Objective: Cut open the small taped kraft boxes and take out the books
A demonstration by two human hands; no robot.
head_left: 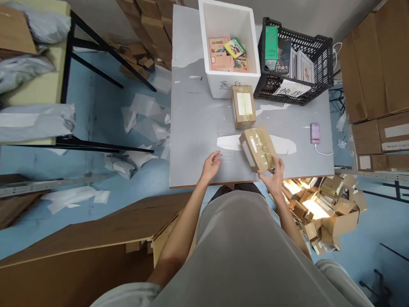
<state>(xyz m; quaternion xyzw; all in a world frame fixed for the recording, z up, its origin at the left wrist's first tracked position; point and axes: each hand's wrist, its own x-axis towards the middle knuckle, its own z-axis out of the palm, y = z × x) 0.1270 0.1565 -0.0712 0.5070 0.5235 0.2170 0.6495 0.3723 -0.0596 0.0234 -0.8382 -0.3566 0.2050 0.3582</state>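
A taped brown cardboard box (259,147) is tilted over the front of the grey table (198,123). My right hand (274,175) grips its near right corner, thumb on one side and fingers on the other. My left hand (211,166) is above the table edge, left of the box and apart from it, with fingers loosely spread and nothing in them. Just behind stands a second small cardboard box (244,106) with a white label and tape. Partly beneath the held box lies a long white patch (228,143) on the tabletop.
At the back are a white foam bin (230,79) of small boxes and books, and a black crate (300,91) holding books. A phone (315,133) with a cable lies at the right. Discarded cartons (332,209) are piled on the floor; a large open carton (96,230) stands left.
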